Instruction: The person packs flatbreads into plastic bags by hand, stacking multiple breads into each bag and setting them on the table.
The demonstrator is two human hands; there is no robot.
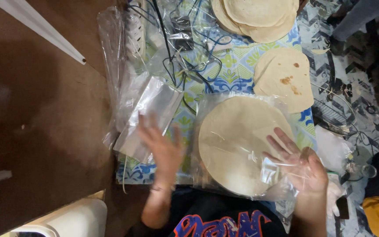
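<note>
The right hand (301, 164), fingers spread, grasps the mouth of a clear plastic bag (242, 145) holding a stack of round pale tortillas (237, 142); the mouth faces that hand. The left hand (163, 147), blurred and splayed, grips nothing, just beside the bag. Loose browned tortillas (286, 79) lie beyond it, folded clear bags (148, 116) past the left hand.
</note>
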